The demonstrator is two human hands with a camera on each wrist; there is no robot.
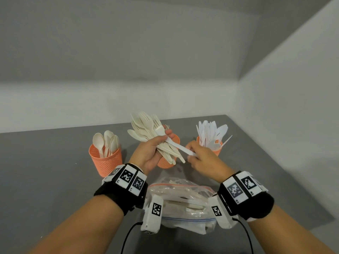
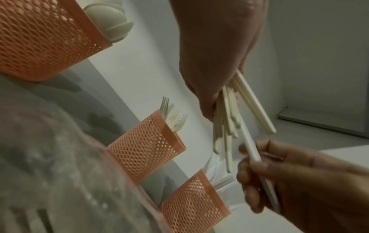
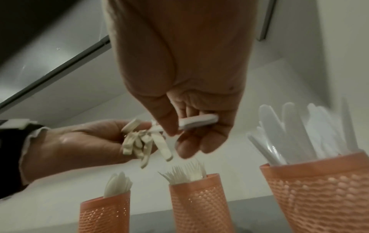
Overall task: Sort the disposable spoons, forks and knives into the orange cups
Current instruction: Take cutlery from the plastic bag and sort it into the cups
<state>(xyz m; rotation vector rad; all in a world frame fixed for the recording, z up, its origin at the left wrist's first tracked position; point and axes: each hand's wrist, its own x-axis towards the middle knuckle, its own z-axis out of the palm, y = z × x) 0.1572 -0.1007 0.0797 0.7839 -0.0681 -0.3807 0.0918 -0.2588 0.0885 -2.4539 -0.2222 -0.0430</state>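
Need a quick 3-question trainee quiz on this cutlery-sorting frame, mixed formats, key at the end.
1. True or false: the left hand grips a bundle of beige cutlery.
2. Which cup holds spoons? A) left cup B) middle cup C) right cup
3. Fill in: the right hand pinches the handle of one ___ utensil.

Key: 1 true; 2 A; 3 white. Whether that utensil is a knife or a fork cannot be told; its head is hidden among the bundle.

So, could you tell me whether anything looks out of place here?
Nothing is spilled or damaged. One white utensil sits among the beige cutlery bundle in the left hand; the right hand pinches its handle. All three orange cups stand upright.
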